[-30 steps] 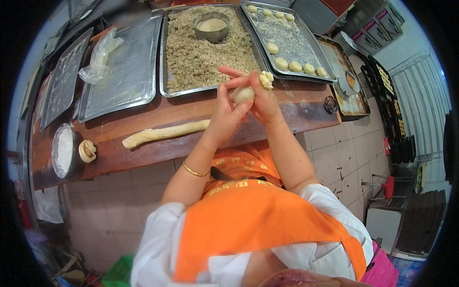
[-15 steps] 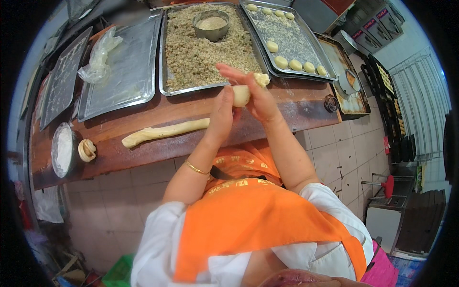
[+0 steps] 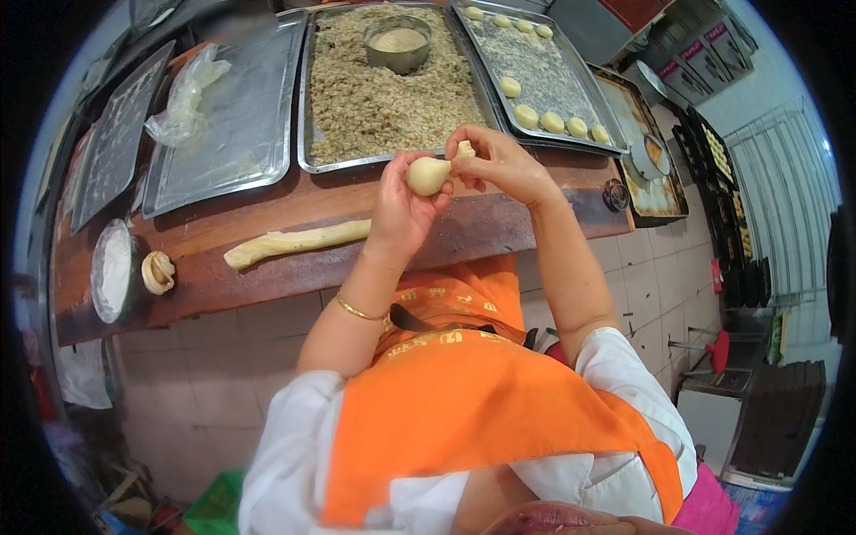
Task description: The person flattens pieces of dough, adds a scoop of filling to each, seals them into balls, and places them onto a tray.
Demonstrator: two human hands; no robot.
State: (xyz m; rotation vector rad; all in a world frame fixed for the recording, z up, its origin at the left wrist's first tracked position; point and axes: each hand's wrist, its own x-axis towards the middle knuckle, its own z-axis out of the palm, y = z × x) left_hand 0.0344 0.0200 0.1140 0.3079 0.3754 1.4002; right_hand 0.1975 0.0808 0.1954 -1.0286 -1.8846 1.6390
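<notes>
My left hand (image 3: 401, 209) cups a pale round dough ball (image 3: 428, 176) above the wooden counter (image 3: 267, 267). My right hand (image 3: 501, 163) pinches the ball's right side with thumb and fingers, and a small scrap of dough (image 3: 463, 149) sits at its fingertips. A long roll of dough (image 3: 294, 242) lies on the counter to the left of my hands. Just beyond my hands stands a metal tray of crumbly brown filling (image 3: 392, 89) with a small metal bowl (image 3: 398, 40) set in it.
A tray (image 3: 557, 85) at the right holds several shaped dough pieces. An empty metal tray (image 3: 232, 134) with a crumpled plastic bag (image 3: 183, 98) lies at the left. A bowl of flour (image 3: 111, 272) and a coiled dough piece (image 3: 159, 272) sit at the counter's left end.
The dough ball has turned in my hands and my right hand's fingers have shifted around its top. My hands stay in the same spot above the counter.
</notes>
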